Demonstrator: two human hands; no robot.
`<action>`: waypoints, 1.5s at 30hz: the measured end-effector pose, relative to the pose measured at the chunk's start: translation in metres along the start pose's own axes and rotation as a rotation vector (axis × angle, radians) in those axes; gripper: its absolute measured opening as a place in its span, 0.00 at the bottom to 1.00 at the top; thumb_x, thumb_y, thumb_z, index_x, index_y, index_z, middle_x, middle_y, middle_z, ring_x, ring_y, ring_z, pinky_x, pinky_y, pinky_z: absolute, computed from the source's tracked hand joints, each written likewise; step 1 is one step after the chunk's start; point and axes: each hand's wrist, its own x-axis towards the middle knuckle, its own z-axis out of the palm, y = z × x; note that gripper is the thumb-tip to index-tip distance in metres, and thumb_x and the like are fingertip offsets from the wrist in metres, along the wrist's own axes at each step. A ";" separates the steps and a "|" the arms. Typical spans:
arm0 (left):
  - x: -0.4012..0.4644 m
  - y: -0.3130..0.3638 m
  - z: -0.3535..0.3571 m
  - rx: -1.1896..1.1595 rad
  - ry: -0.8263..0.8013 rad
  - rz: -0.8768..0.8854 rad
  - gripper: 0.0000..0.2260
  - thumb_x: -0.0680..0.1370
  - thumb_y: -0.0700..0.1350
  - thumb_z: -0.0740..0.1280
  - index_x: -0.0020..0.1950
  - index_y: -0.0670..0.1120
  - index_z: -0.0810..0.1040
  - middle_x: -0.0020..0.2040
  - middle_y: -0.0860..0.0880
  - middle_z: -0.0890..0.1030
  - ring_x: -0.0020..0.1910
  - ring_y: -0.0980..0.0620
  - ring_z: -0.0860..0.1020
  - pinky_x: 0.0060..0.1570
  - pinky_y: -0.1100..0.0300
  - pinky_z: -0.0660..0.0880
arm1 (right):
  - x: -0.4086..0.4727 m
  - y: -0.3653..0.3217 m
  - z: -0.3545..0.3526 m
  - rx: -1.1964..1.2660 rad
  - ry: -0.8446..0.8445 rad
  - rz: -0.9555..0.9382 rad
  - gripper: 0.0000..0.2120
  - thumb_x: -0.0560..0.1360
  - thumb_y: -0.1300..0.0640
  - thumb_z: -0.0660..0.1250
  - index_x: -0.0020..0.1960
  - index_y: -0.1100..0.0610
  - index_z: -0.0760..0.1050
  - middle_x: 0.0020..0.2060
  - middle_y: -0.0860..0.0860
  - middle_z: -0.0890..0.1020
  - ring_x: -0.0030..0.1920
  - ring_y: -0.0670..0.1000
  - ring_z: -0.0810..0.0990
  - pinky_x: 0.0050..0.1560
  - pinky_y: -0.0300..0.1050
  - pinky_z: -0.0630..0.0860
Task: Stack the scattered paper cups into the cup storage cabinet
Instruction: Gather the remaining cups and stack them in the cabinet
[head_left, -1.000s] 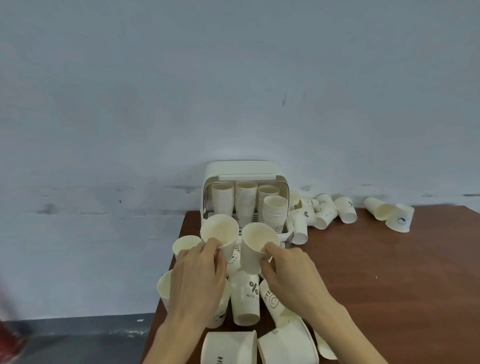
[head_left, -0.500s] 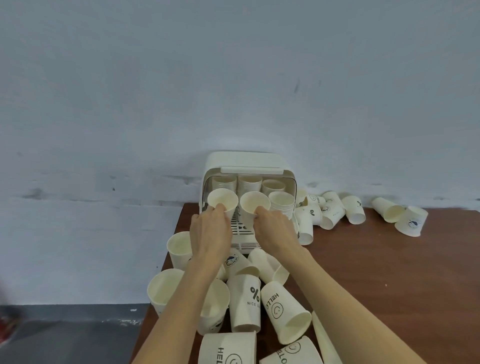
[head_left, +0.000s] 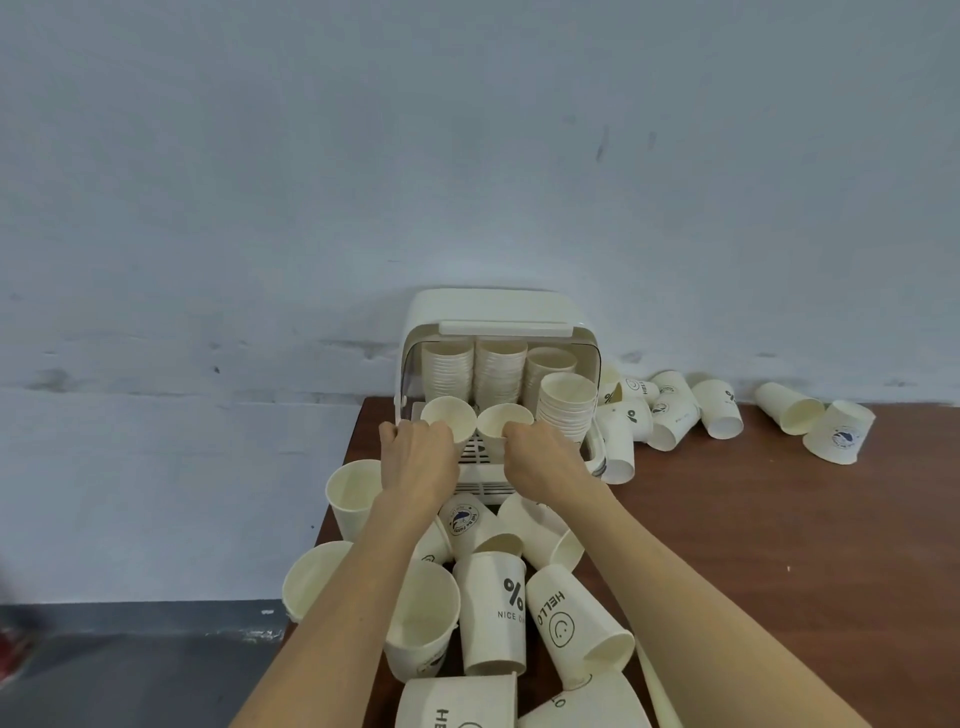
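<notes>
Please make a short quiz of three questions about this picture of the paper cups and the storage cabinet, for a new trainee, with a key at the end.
1. True or false: each hand holds one paper cup at the open front of the cup storage cabinet.
2. Where does the shorter front stack stand inside the cabinet? A) left side B) right side C) on its roof
3. Fill in: the cup lying near the right forearm, with a smiley face, reads ____.

Key
1. True: the left hand grips the left cup, the right hand grips the right cup.
2. B
3. HELLO, on the smiley cup.
</notes>
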 end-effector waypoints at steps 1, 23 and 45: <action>0.000 0.000 0.001 0.008 -0.015 0.002 0.08 0.77 0.41 0.60 0.48 0.47 0.78 0.48 0.46 0.81 0.50 0.45 0.75 0.53 0.51 0.63 | 0.001 0.000 0.000 -0.001 -0.012 0.001 0.10 0.77 0.62 0.55 0.54 0.61 0.72 0.48 0.59 0.78 0.48 0.60 0.77 0.39 0.49 0.68; -0.046 0.006 -0.030 -0.104 0.207 0.032 0.11 0.76 0.44 0.60 0.57 0.48 0.76 0.53 0.47 0.76 0.53 0.47 0.70 0.55 0.52 0.62 | -0.045 -0.003 -0.020 0.187 0.117 0.059 0.16 0.75 0.64 0.56 0.63 0.60 0.68 0.48 0.58 0.79 0.47 0.60 0.77 0.39 0.49 0.69; -0.198 0.017 -0.058 -0.358 0.128 0.500 0.09 0.70 0.44 0.64 0.42 0.56 0.83 0.38 0.56 0.70 0.42 0.55 0.71 0.50 0.57 0.66 | -0.226 -0.022 -0.030 0.234 0.162 0.261 0.08 0.77 0.58 0.57 0.56 0.54 0.64 0.45 0.51 0.80 0.42 0.56 0.76 0.37 0.47 0.64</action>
